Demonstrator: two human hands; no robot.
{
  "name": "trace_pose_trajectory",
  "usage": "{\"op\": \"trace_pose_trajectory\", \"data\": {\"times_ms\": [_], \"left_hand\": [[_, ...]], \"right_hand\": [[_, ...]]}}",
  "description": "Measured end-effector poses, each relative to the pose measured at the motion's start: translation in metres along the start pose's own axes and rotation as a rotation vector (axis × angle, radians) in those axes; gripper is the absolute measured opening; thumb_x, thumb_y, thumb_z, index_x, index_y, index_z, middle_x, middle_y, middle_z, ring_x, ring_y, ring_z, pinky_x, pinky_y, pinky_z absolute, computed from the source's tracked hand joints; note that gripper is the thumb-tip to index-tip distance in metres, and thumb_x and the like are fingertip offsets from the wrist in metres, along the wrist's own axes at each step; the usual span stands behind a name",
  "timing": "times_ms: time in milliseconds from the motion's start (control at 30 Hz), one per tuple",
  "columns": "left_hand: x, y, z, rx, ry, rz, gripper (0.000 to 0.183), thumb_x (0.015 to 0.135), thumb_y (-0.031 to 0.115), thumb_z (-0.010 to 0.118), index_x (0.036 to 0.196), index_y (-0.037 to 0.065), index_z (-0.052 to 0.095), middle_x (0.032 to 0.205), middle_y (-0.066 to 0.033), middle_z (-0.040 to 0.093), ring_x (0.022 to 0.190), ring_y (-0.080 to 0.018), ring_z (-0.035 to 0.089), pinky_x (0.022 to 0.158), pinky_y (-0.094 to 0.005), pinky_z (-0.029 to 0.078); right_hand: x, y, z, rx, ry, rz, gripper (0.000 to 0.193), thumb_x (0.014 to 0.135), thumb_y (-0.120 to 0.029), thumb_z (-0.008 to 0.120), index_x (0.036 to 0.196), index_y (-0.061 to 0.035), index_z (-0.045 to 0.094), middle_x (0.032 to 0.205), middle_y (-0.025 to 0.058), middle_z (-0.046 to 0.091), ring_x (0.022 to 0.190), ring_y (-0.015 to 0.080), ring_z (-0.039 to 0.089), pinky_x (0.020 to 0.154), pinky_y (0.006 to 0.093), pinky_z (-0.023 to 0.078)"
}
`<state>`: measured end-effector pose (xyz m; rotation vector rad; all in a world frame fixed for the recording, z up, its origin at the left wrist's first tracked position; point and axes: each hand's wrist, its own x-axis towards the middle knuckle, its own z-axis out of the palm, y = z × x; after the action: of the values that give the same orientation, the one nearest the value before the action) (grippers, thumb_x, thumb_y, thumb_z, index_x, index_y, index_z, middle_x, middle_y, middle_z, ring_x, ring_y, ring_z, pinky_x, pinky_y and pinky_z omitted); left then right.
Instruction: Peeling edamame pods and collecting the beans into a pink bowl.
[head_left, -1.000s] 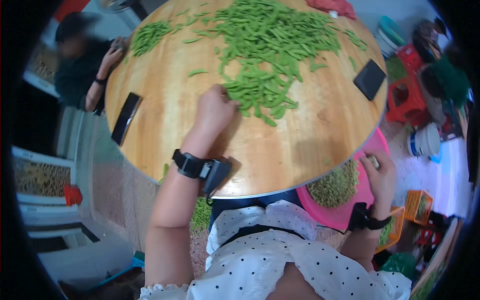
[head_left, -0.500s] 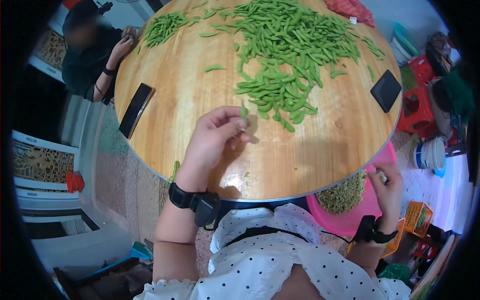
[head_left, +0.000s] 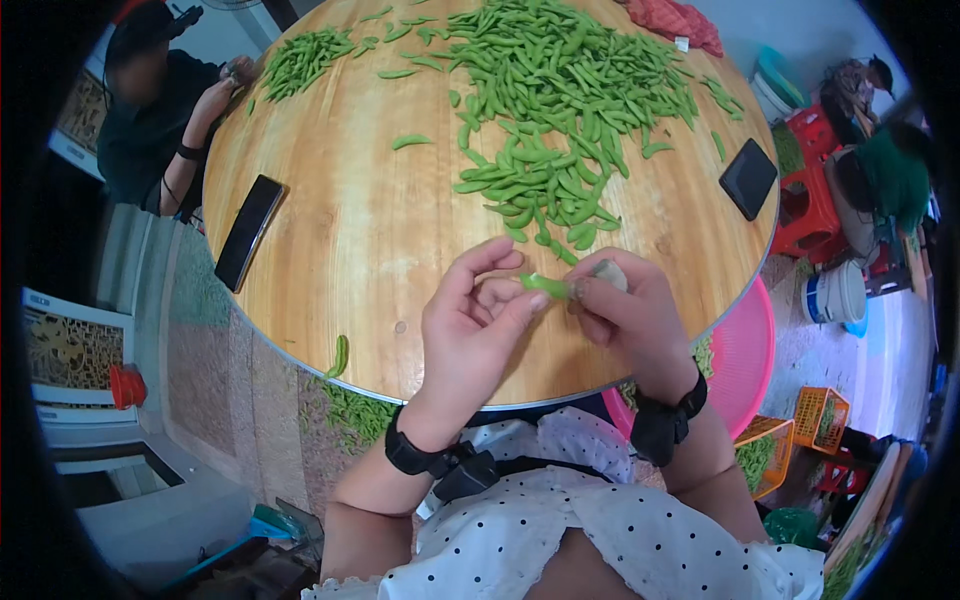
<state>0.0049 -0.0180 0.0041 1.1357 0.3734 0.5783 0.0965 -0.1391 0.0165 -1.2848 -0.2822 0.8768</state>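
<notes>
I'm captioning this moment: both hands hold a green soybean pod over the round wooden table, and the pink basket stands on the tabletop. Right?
Not quite: the head view shows the pink basket lower than the round wooden table, partly hidden by its edge. The left hand and right hand do hold a green soybean pod over the table.

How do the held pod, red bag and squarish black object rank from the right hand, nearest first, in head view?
1. Held pod: left of the right hand
2. Black object: right side of table
3. Red bag: far edge
</notes>
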Motion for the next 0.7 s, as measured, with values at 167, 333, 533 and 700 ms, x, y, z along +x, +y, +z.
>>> {"op": "trace_pose_trajectory", "data": {"times_ms": [167,333,533,700], "left_hand": [[-0.002,-0.022,-0.012,-0.217,-0.147,-0.146,0.024,0.082,-0.004,0.054,0.106,-0.003,0.051,0.087,-0.0074,0.061,0.064,-0.0075,0.056,0.054,-0.0167,0.043],[0.002,0.0,-0.018,-0.102,-0.187,-0.18,0.02,0.083,-0.001,0.053,0.103,-0.004,0.054,0.088,-0.0081,0.06,0.06,-0.0089,0.057,0.051,-0.0196,0.044],[-0.002,-0.006,-0.023,0.245,-0.256,-0.177,0.02,0.083,0.001,0.054,0.102,-0.004,0.056,0.076,-0.0063,0.058,0.06,-0.0086,0.057,0.052,-0.0207,0.045],[-0.002,-0.002,-0.024,0.539,-0.292,-0.003,0.015,0.078,0.003,0.06,0.092,-0.003,0.06,0.068,-0.01,0.057,0.06,-0.0158,0.058,0.051,-0.0255,0.044]], "right_hand": [[0.005,0.023,0.007,0.273,-0.067,-0.007,0.014,0.084,-0.013,0.056,0.092,-0.002,0.056,0.066,-0.0003,0.052,0.052,0.0044,0.043,0.046,0.0183,0.034],[0.001,0.007,0.0,-0.15,-0.077,-0.081,0.018,0.089,-0.019,0.05,0.094,-0.0029,0.056,0.069,-0.0003,0.051,0.061,0.0044,0.046,0.053,0.0194,0.036],[0.006,-0.006,-0.009,-0.455,-0.349,-0.075,0.021,0.09,-0.021,0.046,0.094,-0.0014,0.054,0.071,0.0017,0.049,0.065,0.0077,0.047,0.057,0.0223,0.039],[0.009,-0.001,-0.008,-0.599,-0.408,-0.188,0.02,0.09,-0.02,0.046,0.092,-0.0011,0.053,0.068,0.0032,0.047,0.062,0.0112,0.045,0.056,0.0256,0.039]]}}
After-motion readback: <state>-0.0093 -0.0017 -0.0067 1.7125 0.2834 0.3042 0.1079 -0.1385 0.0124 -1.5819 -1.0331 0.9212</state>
